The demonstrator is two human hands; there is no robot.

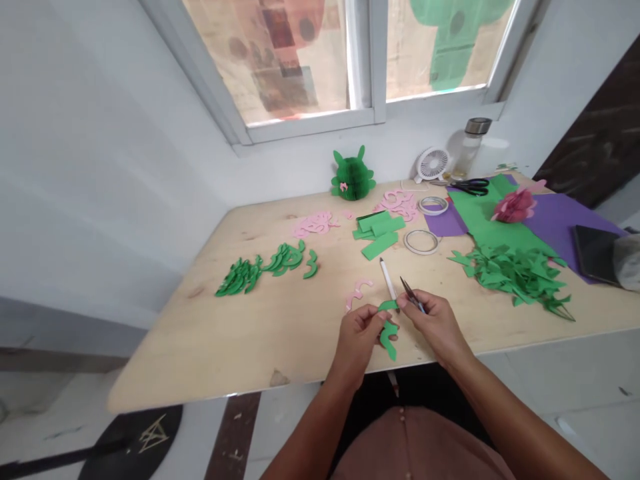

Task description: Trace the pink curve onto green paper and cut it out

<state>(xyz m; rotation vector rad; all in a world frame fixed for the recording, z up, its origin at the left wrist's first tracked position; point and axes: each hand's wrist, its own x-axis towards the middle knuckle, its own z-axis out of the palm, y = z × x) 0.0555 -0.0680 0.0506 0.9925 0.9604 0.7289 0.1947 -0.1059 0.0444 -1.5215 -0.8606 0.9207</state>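
Note:
Near the table's front edge, my left hand pinches a curved green paper piece. Another wavy green paper piece hangs beneath those fingers; whether it joins the upper one is hidden. My right hand is closed around slim, dark-bladed scissors that point away from me, their handles mostly covered. Its thumb and finger also meet the right end of the curved green piece. Just beyond my hands lies a white pen. Left of it are pink curved paper strips.
Green curved cutouts lie left, with pink cutouts behind. Green paper rectangles and tape rolls sit mid-table. Green scraps, black-handled scissors and a phone are right. A bottle and fan stand behind.

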